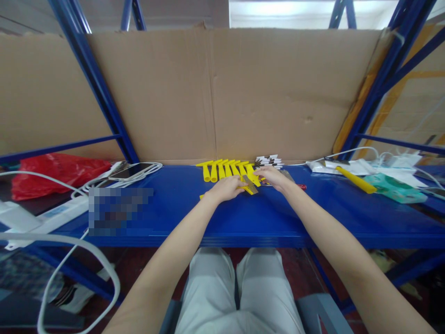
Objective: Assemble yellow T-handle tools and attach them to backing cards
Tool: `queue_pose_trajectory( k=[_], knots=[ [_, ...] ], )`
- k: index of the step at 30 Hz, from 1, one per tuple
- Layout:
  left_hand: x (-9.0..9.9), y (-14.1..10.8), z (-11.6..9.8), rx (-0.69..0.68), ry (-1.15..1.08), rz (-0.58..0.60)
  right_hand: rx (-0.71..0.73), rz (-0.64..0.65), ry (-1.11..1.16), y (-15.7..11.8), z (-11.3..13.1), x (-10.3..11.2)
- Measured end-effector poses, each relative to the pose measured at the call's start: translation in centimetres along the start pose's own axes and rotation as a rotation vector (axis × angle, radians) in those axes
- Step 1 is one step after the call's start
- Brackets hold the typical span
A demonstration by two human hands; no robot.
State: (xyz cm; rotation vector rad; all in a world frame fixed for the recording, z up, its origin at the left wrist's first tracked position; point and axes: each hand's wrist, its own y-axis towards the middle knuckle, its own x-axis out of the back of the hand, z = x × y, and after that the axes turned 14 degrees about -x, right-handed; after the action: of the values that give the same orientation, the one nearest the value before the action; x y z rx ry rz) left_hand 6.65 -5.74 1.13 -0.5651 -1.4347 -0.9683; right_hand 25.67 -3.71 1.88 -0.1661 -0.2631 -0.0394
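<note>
My left hand [229, 188] is closed around a yellow-handled scraper [251, 189] with a flat metal plate at its right end. A bit of yellow handle also shows past the wrist side of that hand. Just right of the plate, my right hand [273, 177] has its fingers bent together; whatever they pinch is too small or hidden to name. Behind my hands several yellow T-shaped handles [214, 172] lie side by side in a row. Near them is a pile of white pieces with dark stripes [269, 161]. A red-handled tool [301, 187] lies partly under my right wrist.
The blue tabletop [174, 208] is backed by cardboard [156, 93] between blue posts. At left are a red plastic bag [59, 171], a phone [134, 170], cables and a white power strip [59, 215]. To the right lie a yellow tube [356, 180] and green packaging [396, 188].
</note>
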Motion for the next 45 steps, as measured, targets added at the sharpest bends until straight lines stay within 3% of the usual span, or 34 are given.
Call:
queue_pose_trajectory(
  k=[32,42,45],
  knots=[
    [0.1,0.0,0.2,0.016,0.02,-0.096,-0.051,0.008,0.031,0.2,-0.5,-0.8],
    [0.1,0.0,0.2,0.019,0.017,-0.125,0.08,-0.025,-0.075,0.7,-1.1,-1.6],
    [0.1,0.0,0.1,0.021,0.011,-0.111,0.191,-0.031,-0.09,1.0,-1.4,-1.8]
  ],
)
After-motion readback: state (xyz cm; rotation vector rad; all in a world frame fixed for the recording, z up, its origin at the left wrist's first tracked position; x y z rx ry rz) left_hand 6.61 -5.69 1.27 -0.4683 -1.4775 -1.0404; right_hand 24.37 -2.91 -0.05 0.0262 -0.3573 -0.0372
